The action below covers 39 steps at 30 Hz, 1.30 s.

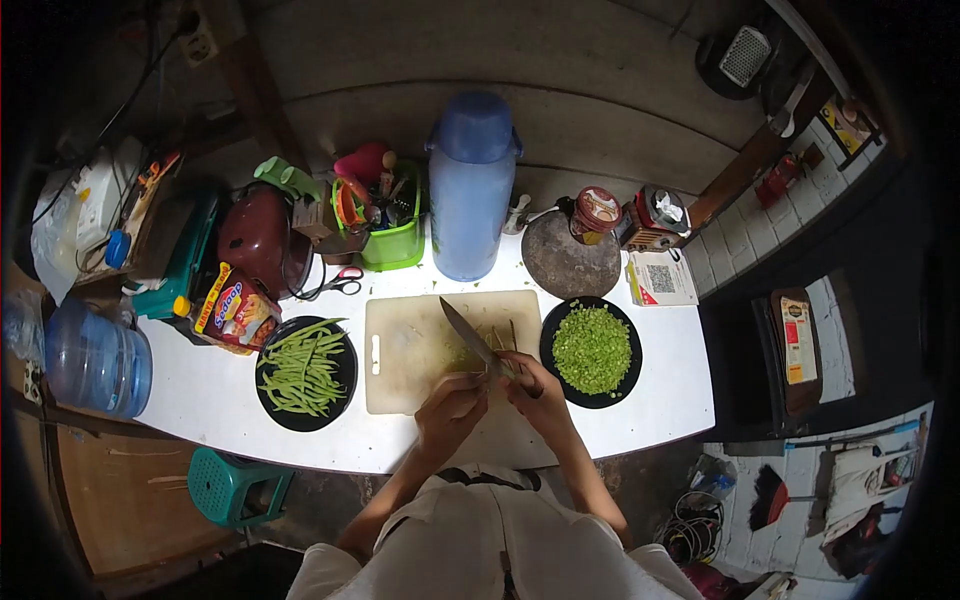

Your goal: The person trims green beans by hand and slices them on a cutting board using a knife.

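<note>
My right hand [537,392] is wrapped round the handle of a kitchen knife [466,332], whose blade points up and to the left over the cutting board [400,335]. Close beside it, my left hand [452,408] is closed in a pinch near the heel of the blade; what its fingers hold is too small to make out. Thin scraps lie on the board. To the left, a black plate [343,388] bears whole green beans [302,370]. On the right, another black plate [632,385] carries a heap of chopped green beans [590,350].
A blue thermos [472,200] stands behind the board. A lime-green basket [395,245] of utensils, red-handled scissors [345,281] and a noodle packet [238,312] are at the left. Back right are a round dark slab [570,262] and a red-lidded tub [597,212].
</note>
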Tool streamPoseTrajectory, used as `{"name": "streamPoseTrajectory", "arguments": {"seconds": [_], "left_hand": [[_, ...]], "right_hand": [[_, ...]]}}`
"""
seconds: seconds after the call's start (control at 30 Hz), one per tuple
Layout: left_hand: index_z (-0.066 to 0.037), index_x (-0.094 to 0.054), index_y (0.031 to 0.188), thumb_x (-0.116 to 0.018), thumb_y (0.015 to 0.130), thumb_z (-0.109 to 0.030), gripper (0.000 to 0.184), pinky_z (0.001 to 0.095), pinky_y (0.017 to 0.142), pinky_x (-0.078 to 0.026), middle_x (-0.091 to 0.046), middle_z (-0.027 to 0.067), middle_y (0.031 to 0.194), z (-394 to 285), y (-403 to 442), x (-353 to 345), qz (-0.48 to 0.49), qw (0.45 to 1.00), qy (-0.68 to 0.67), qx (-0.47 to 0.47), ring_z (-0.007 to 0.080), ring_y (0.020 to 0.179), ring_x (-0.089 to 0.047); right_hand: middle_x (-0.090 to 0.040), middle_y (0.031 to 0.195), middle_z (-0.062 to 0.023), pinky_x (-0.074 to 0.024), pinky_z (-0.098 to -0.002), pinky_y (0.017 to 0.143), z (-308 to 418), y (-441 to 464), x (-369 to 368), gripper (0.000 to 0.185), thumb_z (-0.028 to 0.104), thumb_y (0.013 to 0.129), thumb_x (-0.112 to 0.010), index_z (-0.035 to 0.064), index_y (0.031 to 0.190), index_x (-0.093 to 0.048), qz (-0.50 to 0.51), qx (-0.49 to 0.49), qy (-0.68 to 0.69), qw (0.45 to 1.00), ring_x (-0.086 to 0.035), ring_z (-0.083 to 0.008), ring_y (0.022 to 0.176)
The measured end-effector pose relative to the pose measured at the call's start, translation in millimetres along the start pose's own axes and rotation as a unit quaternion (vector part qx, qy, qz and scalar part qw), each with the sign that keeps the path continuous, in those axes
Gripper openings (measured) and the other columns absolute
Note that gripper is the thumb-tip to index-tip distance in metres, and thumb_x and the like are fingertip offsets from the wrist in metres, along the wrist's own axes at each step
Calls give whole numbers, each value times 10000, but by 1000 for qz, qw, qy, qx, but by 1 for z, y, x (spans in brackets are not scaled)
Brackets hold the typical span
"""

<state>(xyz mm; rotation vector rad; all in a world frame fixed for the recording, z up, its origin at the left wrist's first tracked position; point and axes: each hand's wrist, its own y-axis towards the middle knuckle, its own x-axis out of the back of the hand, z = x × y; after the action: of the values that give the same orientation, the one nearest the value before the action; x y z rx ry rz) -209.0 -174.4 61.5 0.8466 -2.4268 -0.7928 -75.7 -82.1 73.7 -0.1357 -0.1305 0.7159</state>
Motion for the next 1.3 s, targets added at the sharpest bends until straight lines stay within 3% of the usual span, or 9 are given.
{"name": "streamPoseTrajectory", "arguments": {"seconds": [0.4,0.5,0.6,0.63,0.77,0.87,1.03,1.13,1.3], "left_hand": [[-4,-645,843,-714,680,85,199,312,772,-532,-653,109,938,-14,-23,11,-36,998,36,28,241,880,-650],[-6,-626,861,-701,674,90,223,311,770,-520,-644,118,934,-10,-25,23,-43,996,61,56,245,880,-641],[-8,-603,907,-678,669,105,273,328,777,-505,-625,127,939,-3,-28,40,-48,992,89,69,272,890,-624],[-8,-596,926,-669,669,110,292,338,780,-500,-617,130,941,1,-29,46,-49,991,99,69,284,892,-617],[-18,-576,962,-630,690,117,309,337,776,-487,-585,142,950,20,-40,59,-46,984,125,115,296,901,-597],[-20,-565,985,-601,719,111,298,333,767,-480,-562,148,954,36,-41,64,-26,984,122,125,298,889,-584],[-19,-549,1013,-574,762,94,276,328,762,-474,-538,148,950,51,-29,68,37,986,95,134,292,880,-572],[-20,-552,1019,-572,772,89,271,334,764,-475,-538,146,941,56,-23,68,66,985,62,148,285,882,-573],[-35,-571,1014,-575,770,78,269,316,722,-469,-546,118,918,67,-21,68,91,984,49,146,244,836,-580]], "right_hand": [[-447,559,82,-296,-203,492,7,36,2,366,181,886,-635,63,1222,-550,42,-26,-16,999,-369,-23,521],[-439,537,45,-351,-247,508,-22,59,-3,339,230,896,-611,116,1213,-569,-24,56,-110,992,-396,-70,517],[-491,575,-24,-405,-262,569,-22,74,1,318,303,908,-572,175,1199,-585,-64,14,-185,980,-456,-117,557],[-566,628,-85,-440,-280,616,-15,78,0,319,358,914,-532,201,1184,-597,-89,-15,-239,967,-548,-171,597],[-633,673,-137,-475,-382,634,-32,96,1,381,441,876,-542,183,1148,-615,-195,29,-287,937,-643,-323,677],[-630,657,-138,-473,-398,607,-29,99,5,374,455,865,-556,179,1106,-633,-249,28,-353,901,-638,-338,654],[-622,614,-130,-455,-431,541,-29,111,15,203,332,836,-593,147,841,-678,-312,12,-396,864,-622,-345,601],[-626,625,-142,-458,-439,542,-36,117,18,197,325,827,-597,148,872,-671,-321,30,-414,851,-622,-351,604],[-607,617,-114,-442,-389,534,-24,101,8,409,286,824,-610,229,1220,-528,-288,35,-395,872,-609,-290,563]]}}
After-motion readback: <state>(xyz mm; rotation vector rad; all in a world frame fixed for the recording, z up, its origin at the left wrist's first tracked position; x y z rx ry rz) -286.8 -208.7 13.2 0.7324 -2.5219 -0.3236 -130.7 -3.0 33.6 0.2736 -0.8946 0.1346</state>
